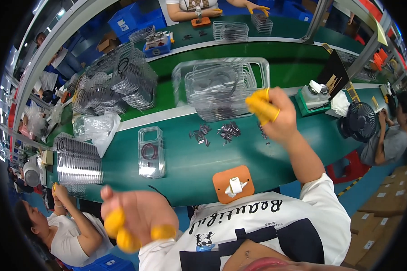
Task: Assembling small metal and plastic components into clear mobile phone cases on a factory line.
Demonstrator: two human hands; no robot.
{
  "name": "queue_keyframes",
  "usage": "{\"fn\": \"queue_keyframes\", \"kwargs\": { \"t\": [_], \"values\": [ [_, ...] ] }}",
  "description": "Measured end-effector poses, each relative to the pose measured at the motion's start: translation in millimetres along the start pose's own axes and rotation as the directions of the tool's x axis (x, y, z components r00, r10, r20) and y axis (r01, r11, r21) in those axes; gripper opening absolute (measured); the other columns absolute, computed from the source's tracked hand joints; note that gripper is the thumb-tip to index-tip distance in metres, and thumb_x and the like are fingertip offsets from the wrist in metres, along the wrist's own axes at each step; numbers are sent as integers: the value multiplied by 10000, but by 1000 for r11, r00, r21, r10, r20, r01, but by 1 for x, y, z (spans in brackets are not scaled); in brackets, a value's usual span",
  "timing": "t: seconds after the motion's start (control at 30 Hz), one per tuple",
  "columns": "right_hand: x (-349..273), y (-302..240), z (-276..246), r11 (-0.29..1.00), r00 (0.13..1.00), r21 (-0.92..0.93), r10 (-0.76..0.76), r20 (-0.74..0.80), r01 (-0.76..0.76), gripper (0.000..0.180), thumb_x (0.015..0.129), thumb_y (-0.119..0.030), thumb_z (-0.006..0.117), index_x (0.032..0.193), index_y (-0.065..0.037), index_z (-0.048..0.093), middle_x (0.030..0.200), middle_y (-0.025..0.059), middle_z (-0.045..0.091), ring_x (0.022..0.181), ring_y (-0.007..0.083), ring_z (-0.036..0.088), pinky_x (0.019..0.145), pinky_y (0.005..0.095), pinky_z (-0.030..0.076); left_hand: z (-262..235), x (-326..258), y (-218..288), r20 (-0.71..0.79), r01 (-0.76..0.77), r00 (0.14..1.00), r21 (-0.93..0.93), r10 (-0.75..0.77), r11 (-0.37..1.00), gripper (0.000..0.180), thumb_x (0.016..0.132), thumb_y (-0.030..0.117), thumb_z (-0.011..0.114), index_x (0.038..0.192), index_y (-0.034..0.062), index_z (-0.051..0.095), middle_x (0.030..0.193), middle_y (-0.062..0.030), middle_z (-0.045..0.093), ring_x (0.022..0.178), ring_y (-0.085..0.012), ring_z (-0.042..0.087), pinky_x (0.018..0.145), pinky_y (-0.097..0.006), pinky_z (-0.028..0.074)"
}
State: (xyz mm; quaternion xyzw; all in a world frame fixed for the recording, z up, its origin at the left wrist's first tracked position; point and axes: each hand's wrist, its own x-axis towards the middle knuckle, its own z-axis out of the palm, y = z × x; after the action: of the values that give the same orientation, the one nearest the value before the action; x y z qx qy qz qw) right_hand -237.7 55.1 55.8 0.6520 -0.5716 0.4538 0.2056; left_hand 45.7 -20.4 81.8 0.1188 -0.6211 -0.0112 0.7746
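Grasping a clear phone case [221,86] with right hand [276,115], left hand [138,219] clenched, empty, near chest.

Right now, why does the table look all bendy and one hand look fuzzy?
In the head view, the fisheye lens curves the green table and its white edge, with black corners around the round picture; the left hand is close to the camera and soft-edged, while the right hand and the stack of clear cases look sharper; the clear plastic glints under overhead lights.
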Motion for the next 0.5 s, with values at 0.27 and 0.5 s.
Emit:
{"fn": "queue_keyframes", "kwargs": {
  "t": [0.27, 0.5],
  "values": [
    [-46, -52, -4, 928, 938, 343, -238, 251, 144, 182, 671, -102, 714, 831, -50, 641, 776, 86, 553, 602, 223, 538, 483, 310, 430, 30, -10, -19, 899, 188, 387, 141, -205, 972, 319, 752, 58, 644, 1068, 39, 604, 846, -110, 580, 802, -296, 547, 769, -405, 442],
    [-79, 8, -31, 893, 889, 60, 435, 145, -447, 180, 762, -28, 633, 942, -29, 634, 888, 101, 525, 775, 226, 530, 680, 287, 440, -4, -54, -29, 732, 627, 339, 294, -592, 722, 241, 819, 42, 621, 1058, 12, 606, 891, -101, 622, 747, -183, 575, 681, -293, 464]
  ]
}}
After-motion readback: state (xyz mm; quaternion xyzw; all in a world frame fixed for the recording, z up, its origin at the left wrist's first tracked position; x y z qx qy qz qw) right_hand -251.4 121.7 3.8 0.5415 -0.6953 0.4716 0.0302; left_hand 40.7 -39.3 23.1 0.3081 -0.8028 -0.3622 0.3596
